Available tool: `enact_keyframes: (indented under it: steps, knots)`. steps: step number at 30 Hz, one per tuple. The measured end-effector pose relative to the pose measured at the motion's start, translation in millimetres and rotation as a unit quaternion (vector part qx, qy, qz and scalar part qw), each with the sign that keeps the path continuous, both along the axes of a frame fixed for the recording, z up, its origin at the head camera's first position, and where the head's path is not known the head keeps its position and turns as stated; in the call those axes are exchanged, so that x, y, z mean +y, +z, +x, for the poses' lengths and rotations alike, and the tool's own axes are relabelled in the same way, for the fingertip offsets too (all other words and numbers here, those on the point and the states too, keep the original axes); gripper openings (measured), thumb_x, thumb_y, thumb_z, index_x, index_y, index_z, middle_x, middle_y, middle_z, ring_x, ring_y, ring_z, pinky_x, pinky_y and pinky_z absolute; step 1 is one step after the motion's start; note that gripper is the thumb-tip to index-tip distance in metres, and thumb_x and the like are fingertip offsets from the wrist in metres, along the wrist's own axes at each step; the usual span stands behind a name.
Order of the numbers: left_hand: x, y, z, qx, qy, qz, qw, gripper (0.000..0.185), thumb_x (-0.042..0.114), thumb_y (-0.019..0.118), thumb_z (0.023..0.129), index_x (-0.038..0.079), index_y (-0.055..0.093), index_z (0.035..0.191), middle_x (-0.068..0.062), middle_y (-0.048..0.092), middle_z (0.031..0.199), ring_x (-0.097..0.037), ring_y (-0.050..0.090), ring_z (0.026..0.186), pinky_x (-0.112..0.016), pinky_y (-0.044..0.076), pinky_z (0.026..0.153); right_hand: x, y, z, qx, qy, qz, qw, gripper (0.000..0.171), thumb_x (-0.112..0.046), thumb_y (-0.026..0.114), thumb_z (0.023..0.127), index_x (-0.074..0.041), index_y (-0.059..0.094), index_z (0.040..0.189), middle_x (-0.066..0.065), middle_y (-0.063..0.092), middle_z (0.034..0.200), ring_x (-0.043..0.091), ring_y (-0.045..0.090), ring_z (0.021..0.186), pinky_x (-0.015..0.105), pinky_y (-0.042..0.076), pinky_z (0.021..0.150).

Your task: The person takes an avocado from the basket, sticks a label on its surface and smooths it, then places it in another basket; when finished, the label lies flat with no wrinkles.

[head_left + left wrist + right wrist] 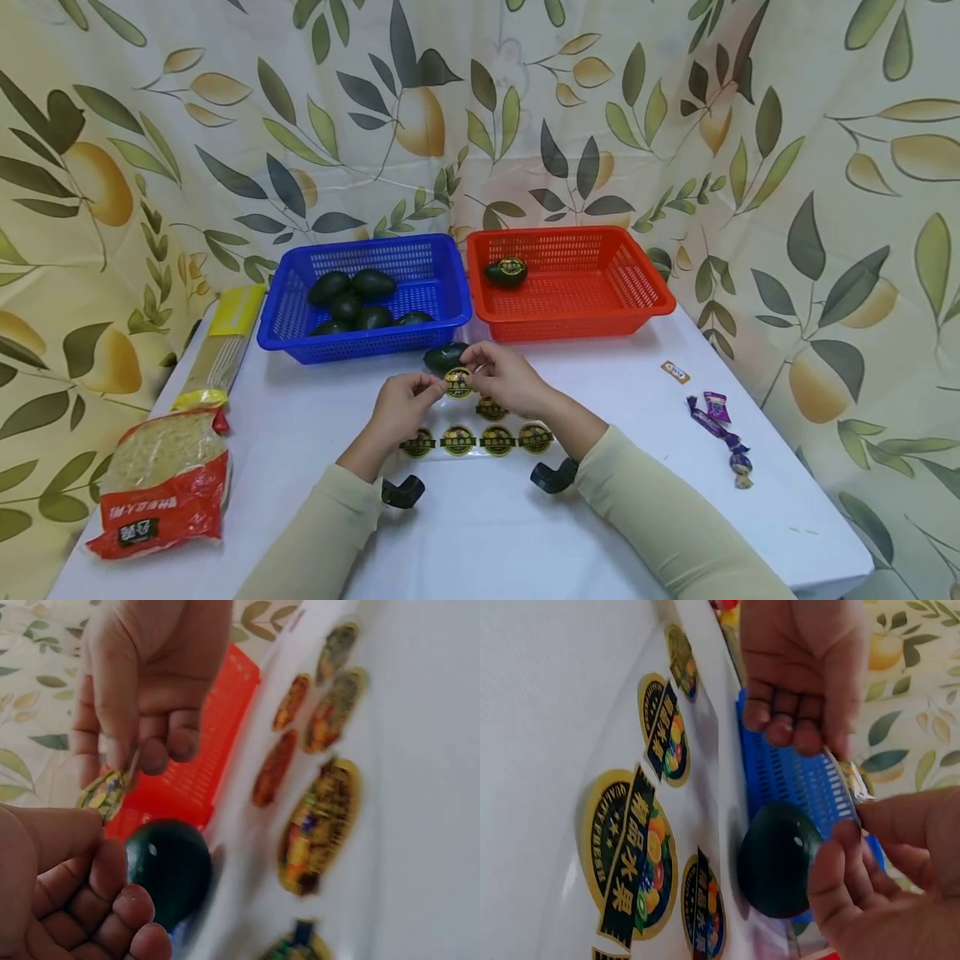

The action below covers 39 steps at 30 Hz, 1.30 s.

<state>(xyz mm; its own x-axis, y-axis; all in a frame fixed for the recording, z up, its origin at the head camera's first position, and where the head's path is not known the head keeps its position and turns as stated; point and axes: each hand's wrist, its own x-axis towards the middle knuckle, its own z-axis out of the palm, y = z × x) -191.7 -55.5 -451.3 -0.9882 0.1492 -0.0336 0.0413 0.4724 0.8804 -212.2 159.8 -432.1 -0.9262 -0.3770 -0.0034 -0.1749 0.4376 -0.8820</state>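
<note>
A round black-and-gold fruit sticker (457,382) is held up between both hands. My left hand (405,407) pinches one edge of it between thumb and forefinger, and my right hand (512,382) pinches the opposite edge. In the left wrist view the sticker (105,795) is seen nearly edge-on. Just behind the hands a dark green avocado (441,358) lies on the table, partly hidden by the right fingers. Under the hands is a clear sheet of the same stickers (630,859), with a full row along its near side.
A blue basket (375,340) with several avocados stands behind; beside it, a red basket (570,325) holds one stickered avocado (507,272). Packaged noodles (165,483) and a yellow packet (225,342) lie at left. Wrapped candies (717,407) lie at right on the white table (480,533).
</note>
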Motion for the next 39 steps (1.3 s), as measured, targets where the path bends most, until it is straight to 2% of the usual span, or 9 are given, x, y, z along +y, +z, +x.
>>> enact_keyframes:
  steps: [4, 10, 16, 23, 28, 31, 33, 36, 39]
  knots:
    - [6, 8.7, -13.1, -0.015, 0.011, 0.009, 0.9998, 0.016, 0.028, 0.069, 0.101, 0.013, 0.077, 0.100, -0.002, 0.073, 0.098, -0.019, 0.061, 0.090, -0.029, 0.051, 0.073, 4, 1.5, -7.4, -0.005, -0.061, 0.006, 0.998, 0.024, -0.022, 0.071, 0.099, -0.007, 0.066, 0.117, 0.012, 0.069, 0.104, 0.019, 0.067, 0.084, 0.030, 0.061, 0.072]
    - [12, 10.8, -34.3, -0.039, 0.039, 0.039, 0.9977, 0.025, 0.032, 0.070, 0.100, 0.008, 0.077, 0.102, -0.006, 0.072, 0.100, -0.020, 0.060, 0.090, -0.028, 0.050, 0.069, 1, -1.2, -25.3, 0.027, -0.101, 0.063, 0.993, 0.023, -0.032, 0.067, 0.102, -0.011, 0.073, 0.095, 0.011, 0.072, 0.082, 0.017, 0.062, 0.070, 0.028, 0.051, 0.062]
    - [21, 6.6, -46.5, -0.012, 0.106, -0.018, 0.9942, 0.032, 0.037, 0.072, 0.098, 0.006, 0.080, 0.097, -0.009, 0.077, 0.102, -0.024, 0.065, 0.094, -0.032, 0.052, 0.075, -15, -5.9, -37.3, 0.074, -0.137, 0.119, 0.981, 0.024, -0.029, 0.066, 0.100, -0.010, 0.073, 0.086, 0.002, 0.067, 0.075, 0.015, 0.057, 0.068, 0.026, 0.045, 0.062]
    - [26, 0.7, -49.1, -0.003, 0.134, -0.046, 0.9899, 0.031, 0.038, 0.073, 0.097, 0.008, 0.079, 0.091, -0.008, 0.076, 0.096, -0.025, 0.065, 0.091, -0.034, 0.050, 0.073, -23, -12.3, -38.7, 0.107, -0.176, 0.159, 0.966, 0.022, -0.027, 0.068, 0.098, -0.012, 0.070, 0.082, 0.002, 0.068, 0.075, 0.019, 0.060, 0.072, 0.030, 0.048, 0.064]
    - [24, -4.8, -46.4, 0.010, 0.151, -0.043, 0.9876, 0.030, 0.037, 0.073, 0.096, 0.007, 0.077, 0.092, -0.011, 0.074, 0.098, -0.027, 0.064, 0.093, -0.035, 0.048, 0.077, -24, -17.5, -36.6, 0.061, -0.198, 0.109, 0.972, 0.026, -0.035, 0.073, 0.096, -0.011, 0.068, 0.088, 0.003, 0.067, 0.077, 0.017, 0.060, 0.070, 0.028, 0.047, 0.060]
    - [22, -8.2, -44.6, -0.012, 0.149, -0.012, 0.9887, 0.031, 0.037, 0.073, 0.096, 0.006, 0.075, 0.094, -0.011, 0.072, 0.101, -0.025, 0.061, 0.093, -0.031, 0.046, 0.075, -23, -20.7, -35.4, 0.026, -0.204, 0.067, 0.976, 0.030, -0.037, 0.076, 0.095, -0.009, 0.066, 0.093, 0.005, 0.066, 0.079, 0.017, 0.059, 0.069, 0.028, 0.047, 0.058]
    - [20, -9.7, -43.6, -0.030, 0.144, 0.009, 0.9890, 0.032, 0.037, 0.074, 0.096, 0.004, 0.075, 0.096, -0.011, 0.072, 0.102, -0.024, 0.059, 0.093, -0.029, 0.046, 0.073, -21, -22.9, -35.0, 0.024, -0.199, 0.057, 0.978, 0.030, -0.037, 0.076, 0.095, -0.009, 0.064, 0.097, 0.006, 0.066, 0.084, 0.018, 0.060, 0.073, 0.029, 0.049, 0.062]
    - [18, -10.4, -41.1, -0.060, 0.140, 0.034, 0.9877, 0.034, 0.037, 0.076, 0.094, 0.004, 0.076, 0.096, -0.011, 0.071, 0.102, -0.023, 0.058, 0.094, -0.027, 0.045, 0.072, -19, -24.9, -33.6, 0.053, -0.179, 0.061, 0.980, 0.026, -0.032, 0.075, 0.097, -0.009, 0.065, 0.100, 0.007, 0.067, 0.094, 0.019, 0.062, 0.085, 0.032, 0.053, 0.075]
    - [16, -10.8, -38.2, -0.057, 0.151, 0.026, 0.9866, 0.034, 0.039, 0.081, 0.090, 0.006, 0.072, 0.092, -0.009, 0.068, 0.097, -0.023, 0.058, 0.092, -0.029, 0.045, 0.071, -17, -26.0, -31.6, 0.106, -0.150, 0.074, 0.980, 0.018, -0.025, 0.076, 0.096, -0.010, 0.069, 0.102, 0.007, 0.069, 0.101, 0.021, 0.066, 0.093, 0.036, 0.057, 0.084]
